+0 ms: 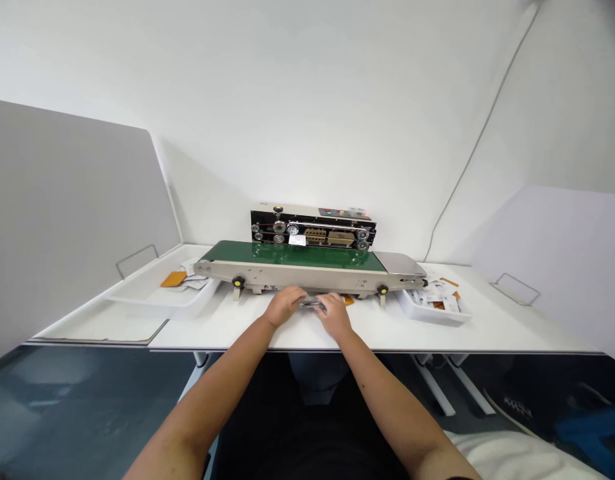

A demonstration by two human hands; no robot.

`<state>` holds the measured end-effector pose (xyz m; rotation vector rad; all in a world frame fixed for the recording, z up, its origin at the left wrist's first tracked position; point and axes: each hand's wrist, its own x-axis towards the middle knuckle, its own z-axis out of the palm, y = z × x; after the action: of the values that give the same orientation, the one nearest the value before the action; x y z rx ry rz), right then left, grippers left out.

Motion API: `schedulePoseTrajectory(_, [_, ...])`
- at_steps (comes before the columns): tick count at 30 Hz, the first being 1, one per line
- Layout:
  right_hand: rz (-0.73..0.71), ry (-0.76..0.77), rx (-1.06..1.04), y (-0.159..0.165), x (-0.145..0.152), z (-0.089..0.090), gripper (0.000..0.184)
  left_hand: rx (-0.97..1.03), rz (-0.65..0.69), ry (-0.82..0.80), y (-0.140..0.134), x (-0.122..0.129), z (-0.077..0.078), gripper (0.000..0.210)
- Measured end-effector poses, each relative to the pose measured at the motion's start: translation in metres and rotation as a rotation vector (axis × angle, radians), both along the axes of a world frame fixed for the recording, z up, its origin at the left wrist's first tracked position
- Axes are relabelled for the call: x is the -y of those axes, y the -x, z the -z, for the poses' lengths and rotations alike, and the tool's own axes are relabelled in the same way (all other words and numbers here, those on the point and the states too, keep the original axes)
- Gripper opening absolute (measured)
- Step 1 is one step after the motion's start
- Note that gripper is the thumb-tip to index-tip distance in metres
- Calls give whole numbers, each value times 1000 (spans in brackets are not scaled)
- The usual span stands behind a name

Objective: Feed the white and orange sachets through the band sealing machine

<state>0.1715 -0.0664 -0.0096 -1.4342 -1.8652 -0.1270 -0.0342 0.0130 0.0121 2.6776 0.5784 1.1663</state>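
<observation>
White walls and grey side panels are seen around a white surface [237,333], on which a conveyor band sealer [282,275] is set. Its green belt [317,255] is backed by a black panel fitted with rollers, and a small white label [297,240] is seen there. At the front edge of the machine, a small silvery item [311,305] is held low over the surface between the left hand [287,305] and the right hand [333,313]; both are closed on it with bent fingers. Its exact kind cannot be told, being partly covered. An orange piece [348,301] is partly hidden behind the right hand. White and orange packets are contained in a left tray [180,311] and a right tray [434,315], at either end of the sealer.
</observation>
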Motion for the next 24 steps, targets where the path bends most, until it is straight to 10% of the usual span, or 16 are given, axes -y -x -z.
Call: schedulePoseTrajectory(24, [-150, -43, -120, -5, -8, 3, 21, -324, -127, -518, 3, 45, -14, 20])
